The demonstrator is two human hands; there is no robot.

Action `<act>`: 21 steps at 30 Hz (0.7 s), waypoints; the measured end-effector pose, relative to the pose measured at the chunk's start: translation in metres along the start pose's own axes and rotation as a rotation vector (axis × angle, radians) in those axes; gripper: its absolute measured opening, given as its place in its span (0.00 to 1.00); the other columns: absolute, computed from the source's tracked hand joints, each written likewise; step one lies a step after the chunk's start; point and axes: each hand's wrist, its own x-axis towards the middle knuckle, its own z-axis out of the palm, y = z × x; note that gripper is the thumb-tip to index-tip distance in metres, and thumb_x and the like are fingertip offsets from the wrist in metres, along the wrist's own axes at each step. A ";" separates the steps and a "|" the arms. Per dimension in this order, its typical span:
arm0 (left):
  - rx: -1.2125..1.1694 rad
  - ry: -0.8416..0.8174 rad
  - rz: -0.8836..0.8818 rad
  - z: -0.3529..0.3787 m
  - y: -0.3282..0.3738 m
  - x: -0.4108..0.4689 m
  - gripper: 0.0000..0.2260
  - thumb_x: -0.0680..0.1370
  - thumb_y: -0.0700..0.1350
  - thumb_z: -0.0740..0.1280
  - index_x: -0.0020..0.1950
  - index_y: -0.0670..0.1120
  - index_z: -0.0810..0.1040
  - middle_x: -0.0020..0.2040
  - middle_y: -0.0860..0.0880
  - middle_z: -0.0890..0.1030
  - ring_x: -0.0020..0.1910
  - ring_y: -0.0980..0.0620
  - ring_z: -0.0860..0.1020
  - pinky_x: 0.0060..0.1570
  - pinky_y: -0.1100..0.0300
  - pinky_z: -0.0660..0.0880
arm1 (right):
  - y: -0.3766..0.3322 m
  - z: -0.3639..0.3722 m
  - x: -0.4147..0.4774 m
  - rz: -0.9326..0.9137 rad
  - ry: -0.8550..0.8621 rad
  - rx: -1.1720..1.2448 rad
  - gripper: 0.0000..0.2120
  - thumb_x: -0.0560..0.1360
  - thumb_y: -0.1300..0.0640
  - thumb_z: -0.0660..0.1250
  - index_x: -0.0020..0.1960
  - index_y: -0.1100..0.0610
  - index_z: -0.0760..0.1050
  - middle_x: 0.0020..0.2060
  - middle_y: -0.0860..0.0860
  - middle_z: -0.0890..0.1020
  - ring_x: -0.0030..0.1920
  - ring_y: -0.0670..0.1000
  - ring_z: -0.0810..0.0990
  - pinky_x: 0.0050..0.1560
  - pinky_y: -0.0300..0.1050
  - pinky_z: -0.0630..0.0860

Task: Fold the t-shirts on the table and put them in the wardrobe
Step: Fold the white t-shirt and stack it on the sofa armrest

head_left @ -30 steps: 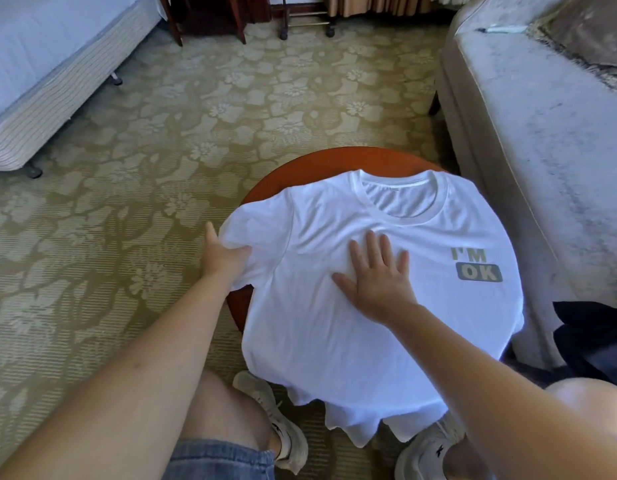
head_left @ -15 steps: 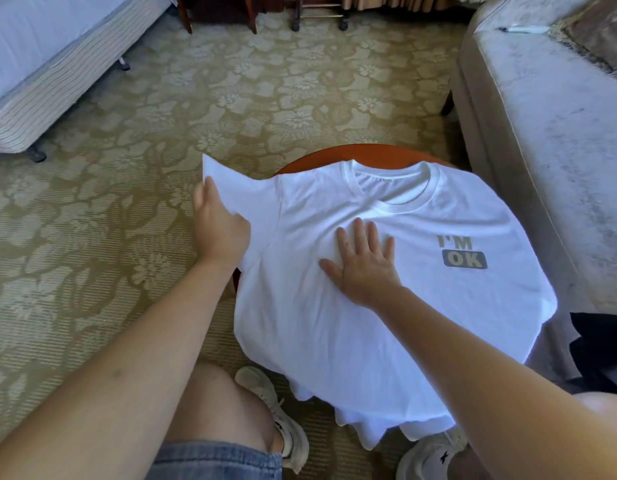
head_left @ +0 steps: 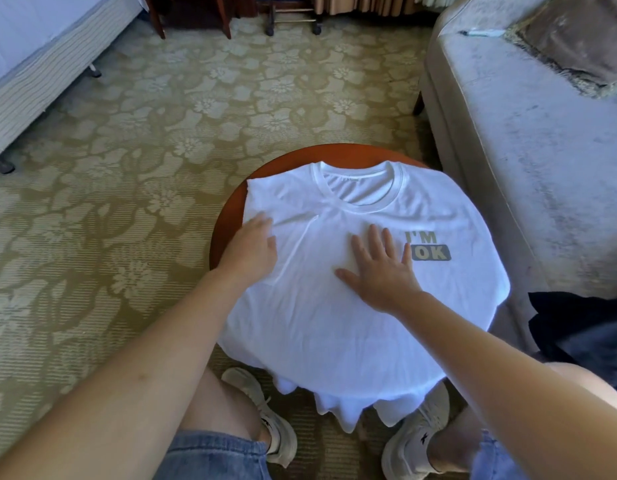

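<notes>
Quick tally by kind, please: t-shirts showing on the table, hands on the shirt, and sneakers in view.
White t-shirt: 1 showing (any beneath are hidden)
Hands on it: 2, left hand and right hand
Sneakers: 2, left sneaker and right sneaker
Total: 5

Open carpet (head_left: 196, 116) left of and beyond bench (head_left: 226, 220).
Blocked on right by sofa (head_left: 508, 168), just beside bench; bed (head_left: 40, 64) far left, well apart.
</notes>
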 end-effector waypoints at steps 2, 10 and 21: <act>0.161 -0.215 -0.023 0.014 -0.005 -0.003 0.26 0.84 0.53 0.49 0.80 0.46 0.49 0.81 0.47 0.43 0.79 0.48 0.42 0.76 0.49 0.49 | -0.002 0.004 -0.002 0.002 -0.008 0.005 0.41 0.73 0.30 0.36 0.80 0.50 0.39 0.78 0.55 0.37 0.78 0.58 0.35 0.75 0.65 0.41; 0.261 -0.172 -0.271 0.018 -0.020 0.007 0.33 0.79 0.67 0.42 0.80 0.54 0.40 0.79 0.50 0.34 0.77 0.48 0.33 0.73 0.40 0.37 | -0.037 0.011 0.012 -0.009 0.024 0.029 0.37 0.78 0.31 0.41 0.80 0.50 0.38 0.78 0.55 0.35 0.77 0.58 0.33 0.74 0.66 0.37; 0.307 -0.094 -0.302 0.009 -0.021 0.009 0.34 0.78 0.69 0.43 0.80 0.54 0.41 0.80 0.48 0.36 0.78 0.46 0.36 0.74 0.40 0.37 | -0.012 -0.005 0.021 0.098 0.136 0.237 0.33 0.80 0.35 0.48 0.79 0.51 0.51 0.79 0.54 0.47 0.79 0.55 0.43 0.75 0.61 0.40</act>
